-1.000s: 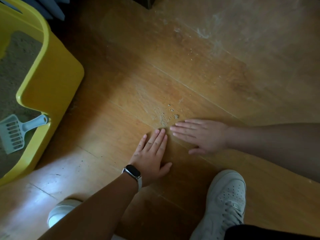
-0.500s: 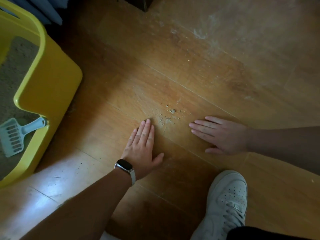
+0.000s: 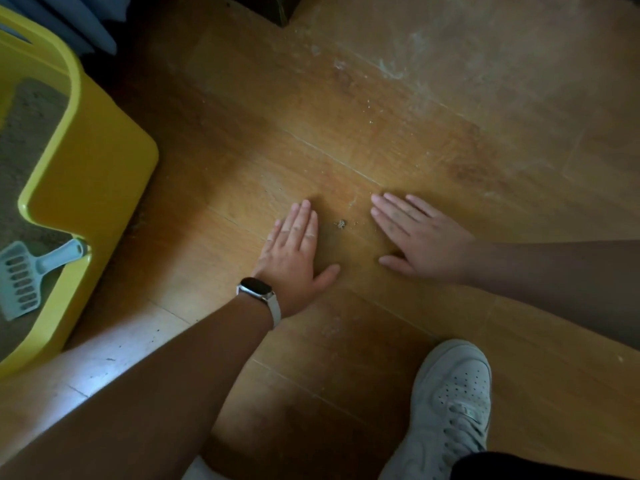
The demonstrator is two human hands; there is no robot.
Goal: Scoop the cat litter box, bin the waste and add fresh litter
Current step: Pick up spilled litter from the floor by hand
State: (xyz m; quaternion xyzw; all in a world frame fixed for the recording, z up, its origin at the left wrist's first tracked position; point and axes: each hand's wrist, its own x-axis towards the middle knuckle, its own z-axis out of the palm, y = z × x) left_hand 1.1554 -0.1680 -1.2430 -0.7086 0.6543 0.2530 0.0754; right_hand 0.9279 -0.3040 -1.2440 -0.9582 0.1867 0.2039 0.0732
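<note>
A yellow litter box (image 3: 93, 188) stands at the left, with grey-brown litter (image 3: 24, 143) inside. A pale blue slotted scoop (image 3: 31, 275) lies in it, its handle resting against the box's near rim. On the wooden floor a small clump of spilled litter grains (image 3: 341, 224) lies between my hands. My left hand (image 3: 294, 254), with a watch on the wrist, lies flat on the floor just left of the grains. My right hand (image 3: 419, 237) lies flat to their right. Both hands hold nothing.
My white shoe (image 3: 450, 410) stands at the lower right. Pale dust smears and a few stray grains (image 3: 370, 112) mark the floor further away. Dark furniture (image 3: 273, 8) sits at the top edge, and blue fabric (image 3: 86, 26) hangs behind the box.
The hands, almost touching a second ago, moved apart and have come back closer on either side of the grains. The scattered grains are now gathered into a smaller clump.
</note>
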